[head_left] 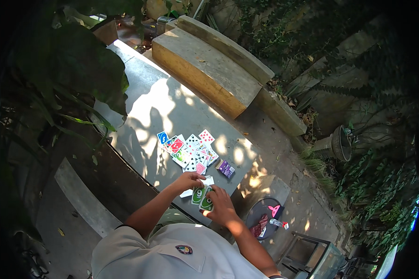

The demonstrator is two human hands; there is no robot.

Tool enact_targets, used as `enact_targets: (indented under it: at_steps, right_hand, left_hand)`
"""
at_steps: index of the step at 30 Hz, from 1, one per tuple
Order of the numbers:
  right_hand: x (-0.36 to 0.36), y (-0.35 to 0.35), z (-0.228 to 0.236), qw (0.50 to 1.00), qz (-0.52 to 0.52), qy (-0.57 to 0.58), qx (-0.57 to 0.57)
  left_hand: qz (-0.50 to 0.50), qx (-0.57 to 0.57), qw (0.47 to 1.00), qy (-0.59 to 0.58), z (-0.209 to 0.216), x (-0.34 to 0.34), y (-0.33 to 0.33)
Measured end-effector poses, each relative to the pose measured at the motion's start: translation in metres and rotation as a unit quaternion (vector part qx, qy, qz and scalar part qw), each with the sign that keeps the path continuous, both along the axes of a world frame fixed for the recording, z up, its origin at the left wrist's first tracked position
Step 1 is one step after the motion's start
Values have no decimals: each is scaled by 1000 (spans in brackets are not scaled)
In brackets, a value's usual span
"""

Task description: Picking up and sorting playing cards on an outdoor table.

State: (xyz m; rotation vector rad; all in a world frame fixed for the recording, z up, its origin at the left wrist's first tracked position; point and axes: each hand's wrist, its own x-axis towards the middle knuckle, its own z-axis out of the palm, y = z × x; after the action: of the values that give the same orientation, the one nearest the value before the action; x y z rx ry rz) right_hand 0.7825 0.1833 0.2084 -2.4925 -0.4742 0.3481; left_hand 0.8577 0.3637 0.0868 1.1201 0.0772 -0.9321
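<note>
My right hand [222, 205] is closed around two green playing cards [198, 195], which overlap side by side above the table's near edge. Just left of them, my left hand [191, 179] has its fingers bent together at the cards' upper edge, seemingly pinching a card there. A white card [209, 180] shows between the two hands, and another pale card lies under the left wrist. Beyond my hands, a loose pile of face-up cards [199, 157] spreads over the table. Red, blue and green cards lie at its left, suited ones at its right.
A purple card box [226, 169] stands right of the pile on the grey stone table [191, 109]. At the lower right, a round stool [251, 216] carries a plastic bottle [276, 223], a dark red cloth and something pink. A stone bench [205, 65] runs along the far side; leaves overhang at left.
</note>
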Motion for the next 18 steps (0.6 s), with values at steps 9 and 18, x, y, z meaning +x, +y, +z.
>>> enact_targets:
  at_steps: [9,18]
  right_hand:
    - [2,21,7,999,22,4,29]
    - [2,22,0,996,-35,-16,87]
  left_hand:
    - [105,-253,897,346,24,-56,-17]
    - [156,-371,824,399,24,-74,-13]
